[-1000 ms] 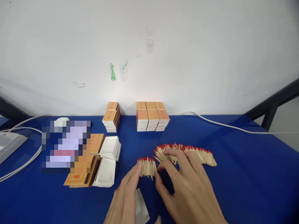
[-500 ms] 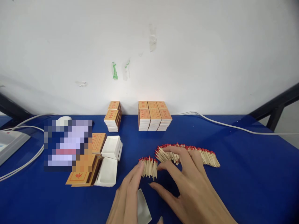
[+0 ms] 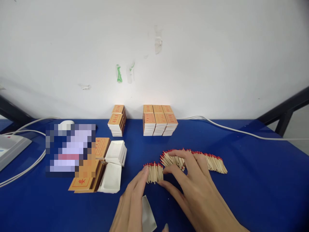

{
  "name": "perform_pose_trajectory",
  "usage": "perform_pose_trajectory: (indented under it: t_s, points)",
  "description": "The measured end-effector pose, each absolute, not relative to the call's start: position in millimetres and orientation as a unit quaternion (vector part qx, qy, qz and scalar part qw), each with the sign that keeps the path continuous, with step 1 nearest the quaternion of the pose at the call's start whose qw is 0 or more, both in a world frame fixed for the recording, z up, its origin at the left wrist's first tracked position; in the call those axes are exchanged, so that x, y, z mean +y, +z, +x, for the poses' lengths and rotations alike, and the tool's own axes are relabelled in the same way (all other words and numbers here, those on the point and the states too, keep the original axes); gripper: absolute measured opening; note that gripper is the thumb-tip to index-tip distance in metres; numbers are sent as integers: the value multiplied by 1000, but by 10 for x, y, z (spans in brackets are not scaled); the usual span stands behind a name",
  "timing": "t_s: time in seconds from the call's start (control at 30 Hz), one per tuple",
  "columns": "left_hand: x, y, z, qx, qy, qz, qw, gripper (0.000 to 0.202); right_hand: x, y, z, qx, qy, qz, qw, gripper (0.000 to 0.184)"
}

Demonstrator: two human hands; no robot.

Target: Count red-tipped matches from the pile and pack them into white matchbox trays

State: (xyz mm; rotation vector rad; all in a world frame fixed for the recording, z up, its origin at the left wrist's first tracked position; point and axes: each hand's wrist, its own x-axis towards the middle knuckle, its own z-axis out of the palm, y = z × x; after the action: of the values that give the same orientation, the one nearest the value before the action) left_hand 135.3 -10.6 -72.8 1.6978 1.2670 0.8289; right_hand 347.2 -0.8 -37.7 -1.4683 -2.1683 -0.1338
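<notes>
As left hand (image 3: 131, 203) and right hand (image 3: 198, 193), both splayed, squared a match bundle (image 3: 154, 172), an even pinch seemed needed next.

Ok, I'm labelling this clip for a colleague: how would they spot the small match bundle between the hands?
On the blue table, a long heap of matches lies crosswise. Just left of it is the small bundle, between the left hand and right hand: a tight, separate clump.

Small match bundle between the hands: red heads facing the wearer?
No: the red heads of the small bundle sit at its far end, toward the wall; left hand and right hand flank it.
</notes>
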Motion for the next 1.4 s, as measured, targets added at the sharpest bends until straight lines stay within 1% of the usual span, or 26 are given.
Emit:
perform_pose_trajectory:
  t_s: [0.13, 0.3, 0.47, 0.53, 0.6, 0.67, 1.03, 1.23, 1.4]
  points:
    - [-135, -709, 1333, 498, 330, 692, 405, 55, -14, -366, 3470, -795, -48, -545, 261, 12]
    - [-153, -730, 1304, 489, 332, 707, 387, 61, -13, -343, 3457, -801, -57, -538, 256, 17]
    - [-118, -805, 1270, 484, 335, 712, 383, 53, -9, -305, 3441, -821, -101, -511, 235, 27]
    - [-96, -828, 1263, 484, 335, 712, 384, 53, -20, -301, 3447, -815, -102, -515, 247, 25]
    - [-78, -843, 1260, 485, 334, 709, 387, 52, -32, -304, 3461, -796, -91, -535, 270, 19]
    - [-69, -852, 1261, 490, 331, 706, 391, 50, -39, -310, 3480, -776, -85, -555, 286, 17]
    - [-68, -853, 1268, 507, 316, 685, 417, 47, -19, -302, 3487, -766, -128, -567, 274, 19]
    - [-59, -831, 1290, 509, 316, 679, 424, 48, -30, -327, 3485, -766, -120, -567, 277, 18]
    - [-70, -802, 1306, 515, 319, 674, 423, 48, -31, -343, 3479, -763, -128, -570, 277, 22]
